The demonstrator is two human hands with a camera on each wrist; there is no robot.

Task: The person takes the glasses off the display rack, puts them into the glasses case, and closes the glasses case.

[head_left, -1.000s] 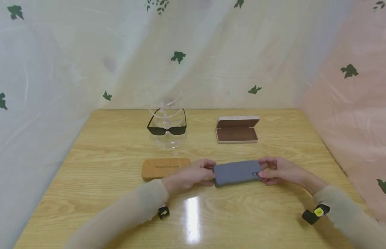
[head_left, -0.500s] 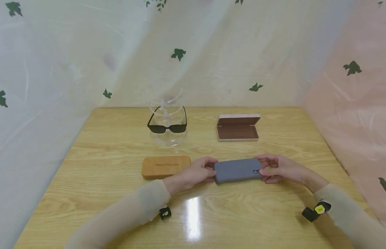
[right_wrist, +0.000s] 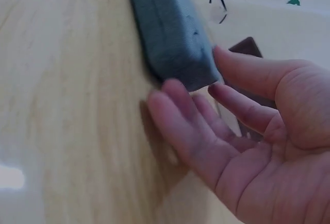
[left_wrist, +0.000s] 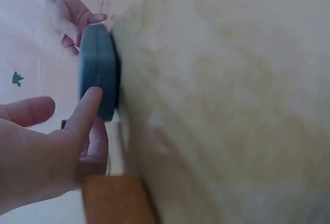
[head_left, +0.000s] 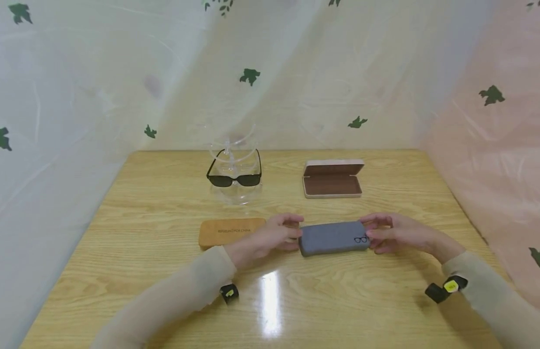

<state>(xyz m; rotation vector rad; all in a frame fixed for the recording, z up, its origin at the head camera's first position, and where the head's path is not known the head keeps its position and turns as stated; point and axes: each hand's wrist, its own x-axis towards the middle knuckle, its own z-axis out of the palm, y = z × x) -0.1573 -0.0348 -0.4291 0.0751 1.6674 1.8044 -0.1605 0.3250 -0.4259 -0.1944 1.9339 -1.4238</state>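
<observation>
A grey-blue glasses case with a small glasses print lies closed on the table between both hands. My left hand is at its left end. In the left wrist view, one extended finger overlaps the case while another digit stands apart. My right hand is at the right end. In the right wrist view its fingers are spread loosely around the end of the case, with the thumb tip close to a corner. Neither hand grips the case.
An orange-brown glasses case lies closed, partly behind my left hand. Behind it, black sunglasses sit on a clear display stand. A white case with brown lining stands open at the back right. Curtains border the table.
Both hands have loosened from the grey-blue case; their fingers have drawn slightly outward from its ends. The case stays nearly in place.
</observation>
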